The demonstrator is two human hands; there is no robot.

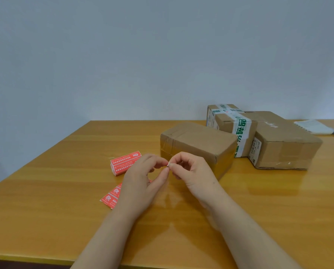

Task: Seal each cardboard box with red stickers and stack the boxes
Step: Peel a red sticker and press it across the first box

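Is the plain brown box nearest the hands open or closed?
Closed. The nearest box has its top flat and shut, with tape wrapping its sides.

Your counter (55,191) is honey-coloured wood under a smooth, glossy varnish that shows faint reflections. At one o'clock from your hands, the nearest cardboard box (197,140) is matt brown card, its side bound in shiny tape. Behind it, a second box (223,121) wears glossy white printed tape (242,131). At ten o'clock, the red sticker sheets (125,163) look like slick paper. Your left hand (141,183) and right hand (193,173) pinch a small sticker (169,165) showing pale paper.
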